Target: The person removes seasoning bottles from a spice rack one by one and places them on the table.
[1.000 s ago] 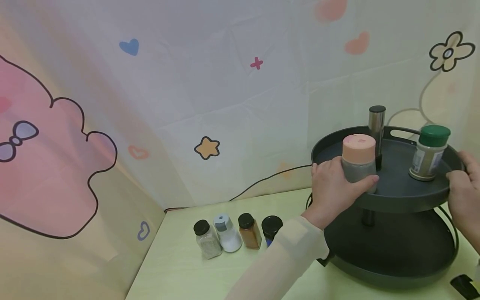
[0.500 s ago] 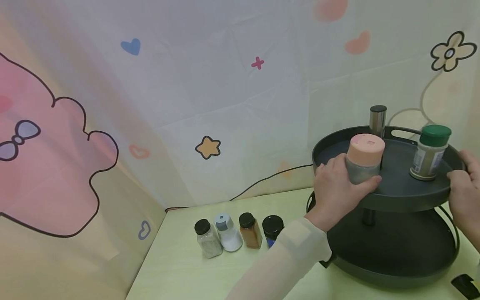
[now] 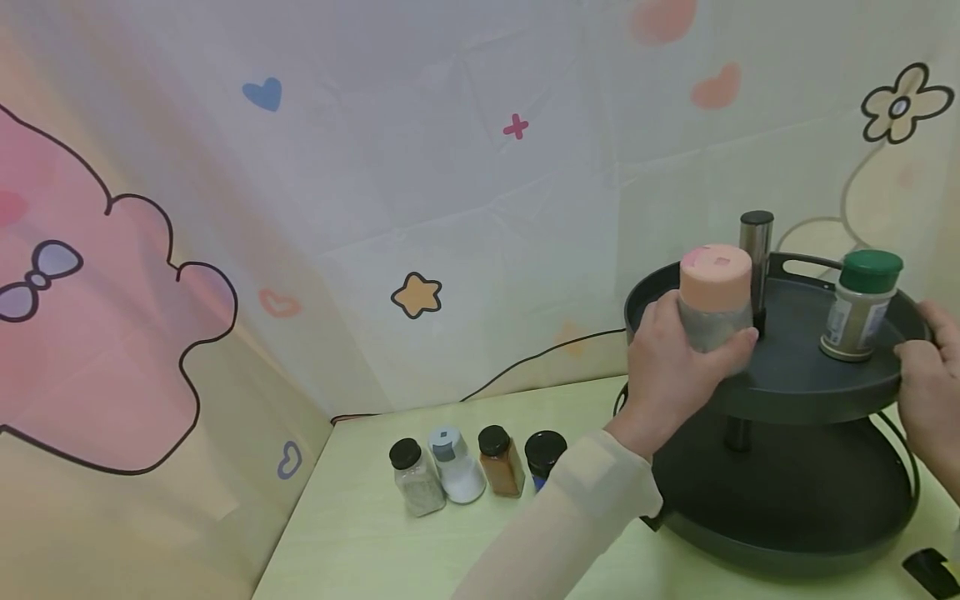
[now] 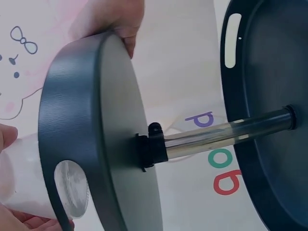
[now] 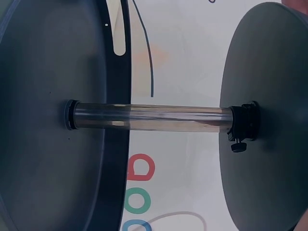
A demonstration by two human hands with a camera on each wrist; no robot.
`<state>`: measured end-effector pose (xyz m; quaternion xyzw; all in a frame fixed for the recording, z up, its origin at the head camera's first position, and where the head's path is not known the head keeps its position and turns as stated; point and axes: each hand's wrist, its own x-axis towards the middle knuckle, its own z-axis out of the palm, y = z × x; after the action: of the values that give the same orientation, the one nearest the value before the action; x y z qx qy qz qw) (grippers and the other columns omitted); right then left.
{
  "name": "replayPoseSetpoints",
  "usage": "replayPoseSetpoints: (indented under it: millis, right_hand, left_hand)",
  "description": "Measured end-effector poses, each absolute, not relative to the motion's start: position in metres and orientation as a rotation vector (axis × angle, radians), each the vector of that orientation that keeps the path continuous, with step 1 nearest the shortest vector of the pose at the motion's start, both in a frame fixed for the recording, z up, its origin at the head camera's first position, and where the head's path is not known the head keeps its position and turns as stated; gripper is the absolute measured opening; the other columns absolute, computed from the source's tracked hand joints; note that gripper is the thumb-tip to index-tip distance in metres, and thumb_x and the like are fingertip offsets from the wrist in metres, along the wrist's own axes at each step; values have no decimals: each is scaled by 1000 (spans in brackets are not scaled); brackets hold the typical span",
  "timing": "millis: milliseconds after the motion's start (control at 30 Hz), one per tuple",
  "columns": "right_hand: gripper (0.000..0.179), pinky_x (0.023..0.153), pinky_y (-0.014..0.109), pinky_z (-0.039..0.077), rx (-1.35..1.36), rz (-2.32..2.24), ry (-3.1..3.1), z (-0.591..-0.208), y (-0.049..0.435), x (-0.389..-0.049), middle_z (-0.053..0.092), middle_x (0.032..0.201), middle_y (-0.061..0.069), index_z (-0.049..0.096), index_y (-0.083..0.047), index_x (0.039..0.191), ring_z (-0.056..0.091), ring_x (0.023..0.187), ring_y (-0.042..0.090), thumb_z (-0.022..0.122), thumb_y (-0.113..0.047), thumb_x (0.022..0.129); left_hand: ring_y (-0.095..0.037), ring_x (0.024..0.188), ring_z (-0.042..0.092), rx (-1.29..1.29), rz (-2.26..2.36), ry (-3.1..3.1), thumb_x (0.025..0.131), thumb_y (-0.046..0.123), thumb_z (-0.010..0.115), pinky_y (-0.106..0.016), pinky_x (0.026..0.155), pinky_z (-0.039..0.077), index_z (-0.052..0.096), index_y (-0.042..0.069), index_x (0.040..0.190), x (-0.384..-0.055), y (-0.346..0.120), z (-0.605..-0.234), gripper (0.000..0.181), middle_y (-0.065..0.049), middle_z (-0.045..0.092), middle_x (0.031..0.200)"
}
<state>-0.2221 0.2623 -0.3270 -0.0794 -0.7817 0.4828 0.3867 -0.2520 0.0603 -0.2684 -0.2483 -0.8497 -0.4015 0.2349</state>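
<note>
My left hand (image 3: 667, 371) grips a clear jar with a peach lid (image 3: 715, 292) over the left front part of the upper tier (image 3: 810, 404) of a black two-tier tray stand. In the left wrist view the clear jar (image 4: 26, 175) shows behind the tier's wall, and partly through its handle slot. Whether its base touches the tier I cannot tell. At the right side, my right hand (image 3: 926, 387) holds the upper tier's rim, thumb inside. A green-capped shaker bottle (image 3: 858, 321) stands upright on that tier, close to the right hand.
Left of the stand, on the pale green table (image 3: 360, 542), several seasoning bottles (image 3: 501, 471) stand in a row, one partly behind my left sleeve. A metal post (image 3: 755, 267) rises through the tiers. The lower tier (image 3: 780, 500) sits beneath. A black-capped item (image 3: 930, 573) lies at lower right.
The jar shifted right and tilted a little, then moved back left and upward with my left hand. My right hand and the green-capped bottle stay in place.
</note>
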Motion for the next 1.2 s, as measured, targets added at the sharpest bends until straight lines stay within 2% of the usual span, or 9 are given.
replayPoseSetpoints:
  millis: [433,767,1200]
  right_hand:
    - [39,43,17,28,-199,1239,-1978,-326,262,-222,36,72,-5,37,-38,93,33,46,0,23,-3,89]
    - [39,43,16,28,-161,1272,-1934,-325,260,-223,37,73,-5,40,-35,95,34,47,-1,23,-1,88]
    - [39,42,17,27,-175,1277,-1900,-332,267,-230,37,72,-3,44,-33,93,34,46,0,24,1,87]
  left_hand:
    - [-2,84,52,-666,-1189,-2261,73,41,66,-8,66,39,51,13,111,-252,53,-257,50,5,57,97]
    - [0,78,54,-668,-1473,-2222,73,35,68,-13,66,44,50,16,108,-249,35,-256,44,7,58,96]
    - [1,78,54,-694,-1546,-2202,71,36,69,-16,66,46,53,15,105,-245,16,-261,44,8,60,96]
